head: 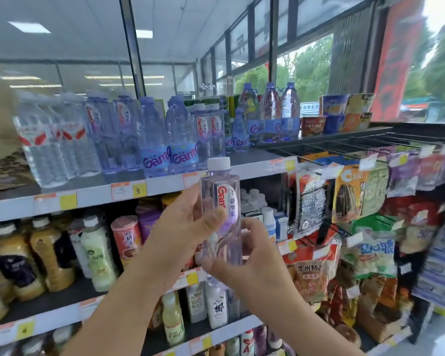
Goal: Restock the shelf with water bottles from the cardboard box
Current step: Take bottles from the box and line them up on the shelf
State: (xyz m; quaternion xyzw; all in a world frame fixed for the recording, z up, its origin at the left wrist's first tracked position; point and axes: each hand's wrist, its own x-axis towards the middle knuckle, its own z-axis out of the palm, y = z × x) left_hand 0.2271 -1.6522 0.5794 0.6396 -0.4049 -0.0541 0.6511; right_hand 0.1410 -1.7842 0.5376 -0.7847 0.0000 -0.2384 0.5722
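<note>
I hold a clear water bottle [222, 201] with a white cap and a red-and-white label upright in front of the shelving, just below the top shelf [165, 185]. My left hand [183, 227] grips its middle from the left. Fingers of my right hand [249, 263] curl round its lower part from the right. The top shelf carries several rows of water bottles [129, 134], some with blue labels and some with red ones. No cardboard box is clearly in view.
Bottled drinks [49, 255] fill the shelves below. Snack bags [357, 227] hang on hooks to the right. Large water bottles [270, 111] and instant-noodle cups [314, 125] stand on the far top shelf by the window. A brown blurred shape [0, 140] is at the left edge.
</note>
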